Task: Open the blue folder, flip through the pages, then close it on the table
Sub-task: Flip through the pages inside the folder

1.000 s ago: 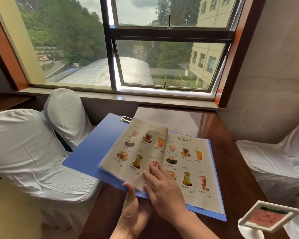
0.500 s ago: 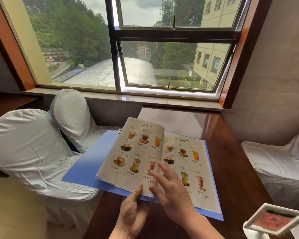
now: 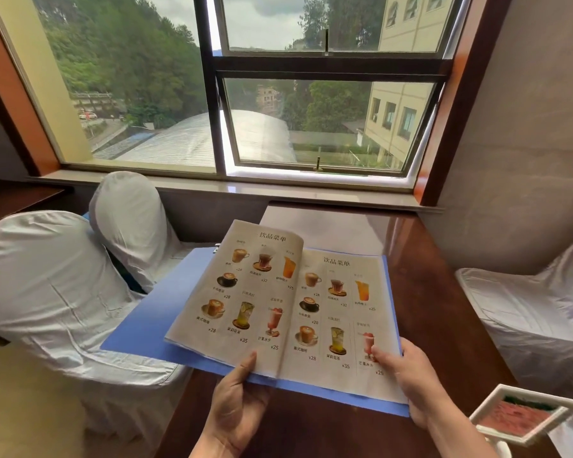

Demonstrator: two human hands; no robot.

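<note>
The blue folder [image 3: 159,312] lies open on the dark wooden table [image 3: 427,292], its left cover hanging past the table's left edge. Drink-menu pages fill it. My left hand [image 3: 237,401] grips the bottom edge of the lifted left stack of pages [image 3: 242,299], thumb on top, and that stack curves upward. My right hand [image 3: 407,375] holds the lower right corner of the flat right page [image 3: 341,319], thumb lying on the print.
Two white-covered chairs [image 3: 47,285] stand left of the table, under the folder's overhanging cover. Another white-covered chair [image 3: 536,312] is at the right. A white-framed sign stand [image 3: 523,414] sits at the table's near right corner. A window fills the far wall.
My right hand slid from the middle of the spread to the lower right corner of the right page. The left stack of pages rose higher in my left hand.
</note>
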